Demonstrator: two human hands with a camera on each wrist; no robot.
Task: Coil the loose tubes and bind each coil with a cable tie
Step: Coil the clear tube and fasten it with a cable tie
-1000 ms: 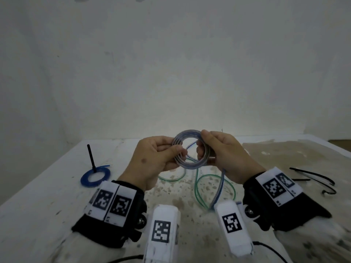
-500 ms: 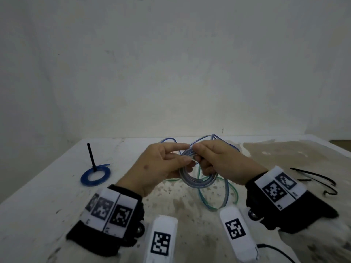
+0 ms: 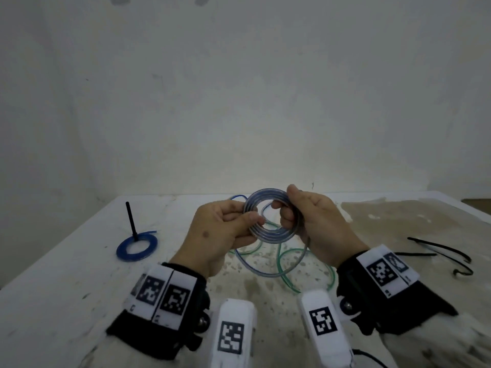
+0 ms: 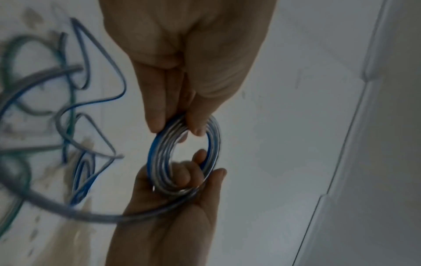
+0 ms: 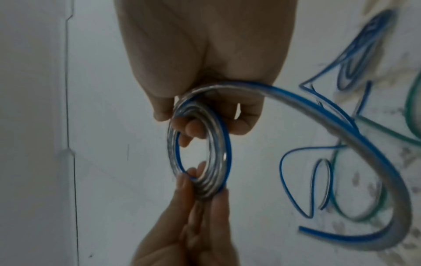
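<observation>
A clear tube with a blue stripe is wound into a small coil (image 3: 276, 236) held upright above the table. My left hand (image 3: 256, 220) pinches the coil's left side between thumb and fingers. My right hand (image 3: 288, 205) grips the right side, thumb on top and fingers curled through the ring. The left wrist view shows the coil (image 4: 159, 162) pinched at its top by my left hand (image 4: 175, 128). In the right wrist view, my right hand (image 5: 180, 115) holds the coil (image 5: 218, 162). The tube's loose tail (image 3: 265, 273) hangs to the table.
A bound blue coil (image 3: 136, 245) with an upright black tie lies at the left of the white table (image 3: 66, 288). Loose green tube (image 3: 281, 264) and thin blue tube (image 3: 237, 197) lie under my hands. Black cable ties (image 3: 441, 251) lie at the right.
Half a second ago the coil hung low and tilted between my close-set hands. Now it is raised upright, with my hands on its left and right sides.
</observation>
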